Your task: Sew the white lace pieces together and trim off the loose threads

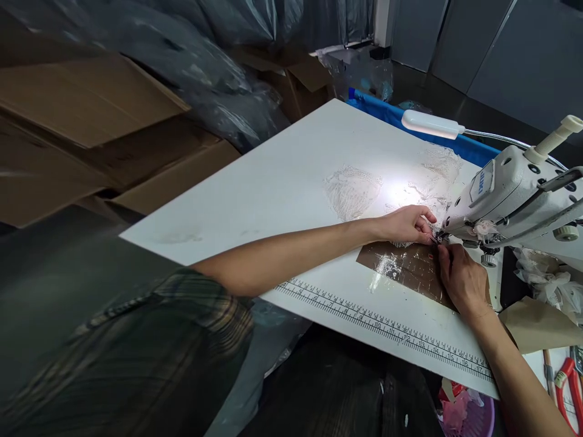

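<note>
My left hand [409,226] reaches across the white table to the needle area of a white sewing machine [494,188]. Its fingers are closed, pinching the edge of pale lace fabric [421,193] beside the presser foot. Close against it, my right hand [464,279] has curled fingers at the front of the foot; what they grip is too small and hidden to make out. Beneath both hands lies a shiny brown sheet [401,270]. Another lace piece [353,191] rests flat to the left of the lit spot.
A lamp [432,124] on a bendable neck shines on the tabletop [255,188]. A printed ruler [364,321] runs along the front edge. At right are white gathered fabric [553,285] and red-handled scissors [565,382]; a purple basket [487,419] stands below. Cardboard boxes [91,103] fill the left.
</note>
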A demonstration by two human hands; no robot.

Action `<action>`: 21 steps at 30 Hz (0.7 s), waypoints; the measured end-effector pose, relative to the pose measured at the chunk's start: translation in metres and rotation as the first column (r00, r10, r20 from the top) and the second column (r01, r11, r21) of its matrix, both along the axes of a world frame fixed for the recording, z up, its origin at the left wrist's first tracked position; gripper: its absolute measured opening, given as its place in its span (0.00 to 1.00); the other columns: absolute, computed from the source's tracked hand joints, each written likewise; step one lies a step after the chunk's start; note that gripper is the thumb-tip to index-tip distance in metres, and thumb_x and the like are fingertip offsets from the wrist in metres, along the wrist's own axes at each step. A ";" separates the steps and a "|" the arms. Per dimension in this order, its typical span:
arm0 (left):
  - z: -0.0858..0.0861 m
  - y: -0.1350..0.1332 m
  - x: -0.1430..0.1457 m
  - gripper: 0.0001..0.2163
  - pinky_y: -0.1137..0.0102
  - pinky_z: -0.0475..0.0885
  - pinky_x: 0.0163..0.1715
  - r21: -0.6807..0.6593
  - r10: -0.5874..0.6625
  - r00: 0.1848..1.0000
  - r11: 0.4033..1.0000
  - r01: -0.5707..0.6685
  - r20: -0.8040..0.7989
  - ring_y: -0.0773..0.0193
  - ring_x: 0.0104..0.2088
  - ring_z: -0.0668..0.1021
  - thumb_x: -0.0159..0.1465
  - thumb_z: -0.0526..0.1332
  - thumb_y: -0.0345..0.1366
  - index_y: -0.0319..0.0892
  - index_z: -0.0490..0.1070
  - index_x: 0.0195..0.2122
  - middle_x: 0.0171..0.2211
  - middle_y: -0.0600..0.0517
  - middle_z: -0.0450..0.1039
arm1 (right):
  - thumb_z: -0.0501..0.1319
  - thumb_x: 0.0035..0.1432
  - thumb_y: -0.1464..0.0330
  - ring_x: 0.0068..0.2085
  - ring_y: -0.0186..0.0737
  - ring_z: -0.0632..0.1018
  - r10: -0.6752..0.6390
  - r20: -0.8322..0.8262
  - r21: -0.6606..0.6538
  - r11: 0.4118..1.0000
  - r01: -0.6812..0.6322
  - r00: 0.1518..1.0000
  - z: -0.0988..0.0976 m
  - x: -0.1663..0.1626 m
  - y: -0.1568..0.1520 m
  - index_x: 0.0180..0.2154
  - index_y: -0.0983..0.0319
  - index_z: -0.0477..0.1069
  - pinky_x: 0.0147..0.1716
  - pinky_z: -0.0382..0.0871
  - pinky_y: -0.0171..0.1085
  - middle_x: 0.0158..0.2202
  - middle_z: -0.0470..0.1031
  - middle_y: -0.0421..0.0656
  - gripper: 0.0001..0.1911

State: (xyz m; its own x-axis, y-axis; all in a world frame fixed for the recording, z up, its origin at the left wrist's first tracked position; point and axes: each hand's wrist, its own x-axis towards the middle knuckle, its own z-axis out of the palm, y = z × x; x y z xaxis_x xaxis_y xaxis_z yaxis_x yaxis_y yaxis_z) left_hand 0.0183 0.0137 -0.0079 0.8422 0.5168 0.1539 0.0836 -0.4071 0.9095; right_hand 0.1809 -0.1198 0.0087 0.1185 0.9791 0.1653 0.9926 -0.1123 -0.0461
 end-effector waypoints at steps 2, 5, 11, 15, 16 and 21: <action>-0.002 0.002 0.001 0.18 0.71 0.74 0.32 -0.014 -0.003 1.000 1.000 0.004 0.002 0.65 0.34 0.83 0.63 0.62 0.35 0.38 0.64 0.52 0.38 0.45 0.82 | 0.47 0.72 0.55 0.23 0.36 0.68 -0.012 -0.003 0.014 1.000 0.012 1.000 -0.001 -0.001 0.003 0.42 0.64 0.71 0.24 0.43 0.36 0.30 0.76 0.46 0.22; -0.004 0.003 0.002 0.19 0.71 0.74 0.32 -0.046 0.020 1.000 0.999 -0.020 -0.015 0.64 0.33 0.82 0.61 0.63 0.34 0.37 0.64 0.53 0.37 0.45 0.82 | 0.47 0.71 0.56 0.24 0.37 0.69 -0.019 -0.008 0.034 0.999 0.019 1.000 -0.003 -0.001 0.006 0.41 0.64 0.71 0.25 0.43 0.36 0.30 0.76 0.47 0.22; -0.004 0.001 0.003 0.20 0.72 0.73 0.31 -0.031 0.032 0.999 0.999 -0.033 -0.018 0.65 0.32 0.81 0.61 0.64 0.36 0.37 0.63 0.53 0.36 0.46 0.82 | 0.44 0.71 0.55 0.24 0.38 0.70 0.021 -0.007 0.133 0.991 -0.020 1.000 -0.011 0.002 0.009 0.37 0.64 0.72 0.25 0.44 0.36 0.27 0.76 0.47 0.25; -0.002 -0.002 0.003 0.22 0.71 0.73 0.31 -0.046 0.050 0.998 0.998 -0.052 -0.030 0.64 0.32 0.81 0.61 0.64 0.37 0.35 0.63 0.54 0.36 0.45 0.82 | 0.47 0.71 0.57 0.25 0.40 0.71 -0.014 0.000 0.088 0.996 0.014 1.000 -0.009 0.001 0.009 0.40 0.64 0.72 0.26 0.44 0.36 0.29 0.77 0.48 0.21; -0.001 -0.002 0.002 0.23 0.71 0.73 0.31 -0.057 0.058 0.998 0.997 -0.060 -0.037 0.64 0.32 0.81 0.60 0.64 0.37 0.34 0.63 0.55 0.36 0.45 0.82 | 0.47 0.71 0.58 0.26 0.40 0.72 -0.012 0.003 0.077 0.997 0.011 1.000 -0.008 0.000 0.009 0.41 0.64 0.72 0.26 0.45 0.36 0.29 0.78 0.48 0.21; -0.002 -0.002 0.002 0.24 0.70 0.73 0.31 0.019 0.060 0.998 0.998 -0.060 -0.035 0.63 0.32 0.81 0.62 0.62 0.34 0.33 0.62 0.58 0.35 0.46 0.81 | 0.47 0.71 0.57 0.32 0.45 0.75 0.066 0.027 0.109 0.992 -0.069 0.997 -0.004 -0.001 0.011 0.42 0.64 0.72 0.27 0.50 0.36 0.31 0.78 0.50 0.21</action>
State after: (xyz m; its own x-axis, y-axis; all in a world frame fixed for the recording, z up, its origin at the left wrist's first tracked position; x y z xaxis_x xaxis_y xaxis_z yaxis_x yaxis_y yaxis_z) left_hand 0.0200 0.0119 -0.0096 0.8149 0.5638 0.1342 0.1406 -0.4170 0.8980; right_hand 0.1803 -0.1085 0.0044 0.0479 0.9605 0.2741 0.9987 -0.0408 -0.0316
